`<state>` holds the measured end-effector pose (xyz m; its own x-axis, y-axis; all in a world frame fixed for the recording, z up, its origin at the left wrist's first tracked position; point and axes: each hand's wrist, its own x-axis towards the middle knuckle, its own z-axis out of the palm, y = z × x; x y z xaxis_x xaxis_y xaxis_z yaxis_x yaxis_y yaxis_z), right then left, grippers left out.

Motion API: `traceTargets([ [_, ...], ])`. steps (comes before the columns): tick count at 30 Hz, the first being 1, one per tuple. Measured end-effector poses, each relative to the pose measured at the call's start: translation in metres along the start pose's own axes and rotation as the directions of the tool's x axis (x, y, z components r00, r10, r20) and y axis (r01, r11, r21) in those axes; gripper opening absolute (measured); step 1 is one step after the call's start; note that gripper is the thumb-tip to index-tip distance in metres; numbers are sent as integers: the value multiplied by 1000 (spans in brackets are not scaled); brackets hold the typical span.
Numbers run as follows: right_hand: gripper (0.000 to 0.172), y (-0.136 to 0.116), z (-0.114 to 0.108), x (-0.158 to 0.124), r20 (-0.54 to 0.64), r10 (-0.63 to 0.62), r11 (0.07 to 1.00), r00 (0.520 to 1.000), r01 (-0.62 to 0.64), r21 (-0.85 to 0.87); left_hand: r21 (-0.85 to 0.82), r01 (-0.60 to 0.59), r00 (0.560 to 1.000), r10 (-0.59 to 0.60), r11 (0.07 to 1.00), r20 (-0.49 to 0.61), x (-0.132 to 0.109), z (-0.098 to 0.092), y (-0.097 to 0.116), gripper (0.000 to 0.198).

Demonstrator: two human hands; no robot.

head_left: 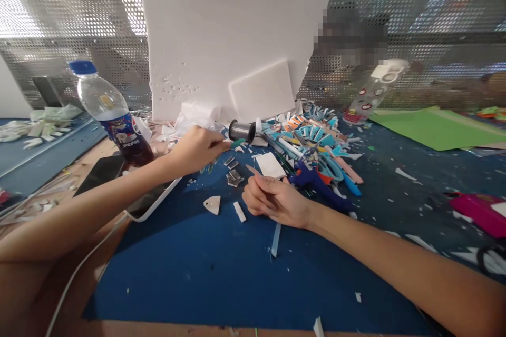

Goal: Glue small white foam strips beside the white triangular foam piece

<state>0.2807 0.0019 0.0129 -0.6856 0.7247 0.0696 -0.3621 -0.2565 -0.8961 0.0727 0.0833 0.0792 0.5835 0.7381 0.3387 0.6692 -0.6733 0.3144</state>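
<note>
My left hand (200,148) reaches over the mat with its fingertips pinched together, close to a small green piece (237,143) and a black spool (242,132). Whether the green piece is between those fingers I cannot tell. Palm partly up, my right hand (276,201) has curled fingers, and a thin pointed sliver (251,169) sticks out at its thumb and forefinger; its kind is unclear. Between the hands lie several small dark grey pieces (234,177). Nearer me are a white rounded piece with a hole (212,205) and a short white strip (239,211).
The blue cutting mat (190,279) bears scraps. A Pepsi bottle (122,134) and a white-edged device (158,202) with a cable stand left. Behind are a blue glue gun (316,181), a scrap pile (316,131), white foam board (237,31); right, a patterned bottle (369,92) and green sheets (438,129).
</note>
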Motion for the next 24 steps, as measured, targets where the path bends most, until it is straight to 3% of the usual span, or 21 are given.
traceTargets([
  [7, 51, -1, 0, -2, 0, 19, 1000, 1000, -19, 6, 180, -8, 993, 29, 984, -112, 1, 0, -4, 23],
  [10, 51, -1, -1, -2, 1, 35, 999, 999, -35, 15, 268, -34, 991, 66, 963, -113, 0, -1, -3, 23],
  [20, 48, -2, 0, 0, -5, 74, 997, 997, -73, 34, 459, -234, 969, 166, 857, 184, -5, 8, 4, 27],
  [24, 48, -2, 0, 0, 5, 77, 997, 997, -78, 26, 454, -314, 940, 205, 834, 274, -13, -2, 9, 24],
])
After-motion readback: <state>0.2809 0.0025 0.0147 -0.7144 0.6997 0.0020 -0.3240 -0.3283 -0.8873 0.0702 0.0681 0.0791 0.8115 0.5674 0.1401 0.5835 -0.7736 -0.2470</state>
